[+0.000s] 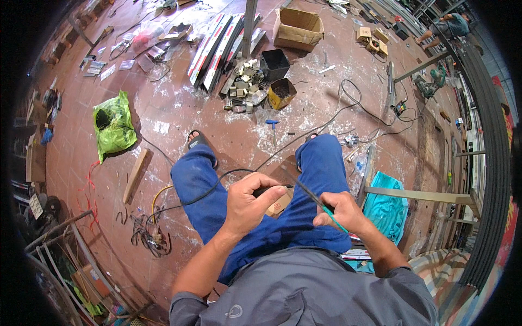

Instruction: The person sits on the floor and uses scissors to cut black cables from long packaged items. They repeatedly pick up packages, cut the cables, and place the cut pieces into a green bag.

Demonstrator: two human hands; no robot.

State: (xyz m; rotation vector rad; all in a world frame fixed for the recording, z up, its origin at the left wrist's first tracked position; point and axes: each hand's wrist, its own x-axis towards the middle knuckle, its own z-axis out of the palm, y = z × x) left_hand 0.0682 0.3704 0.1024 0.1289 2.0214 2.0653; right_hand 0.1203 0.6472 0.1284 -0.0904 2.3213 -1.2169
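Observation:
My left hand point(249, 200) is closed around a black cable point(228, 173) above my lap, its short dark end poking out between thumb and fingers. The cable loops over my left thigh towards the floor. Opposite it, my right hand point(342, 211) grips a thin dark-bladed tool point(305, 189) with a green handle. The blade slants up and left past my left fingertips, apart from them. Its exact kind is unclear. Below and between the hands, a small brown cardboard box point(280, 205) shows partly between my thighs.
Ahead on the floor are a blue-handled tool point(272, 124), a yellow tin point(281, 93), a black bin point(274, 64) and a metal-parts pile point(243, 87). A green bag point(114, 127) and wood strip point(136, 176) lie left. A metal bar point(418, 195) juts from the right-hand rack.

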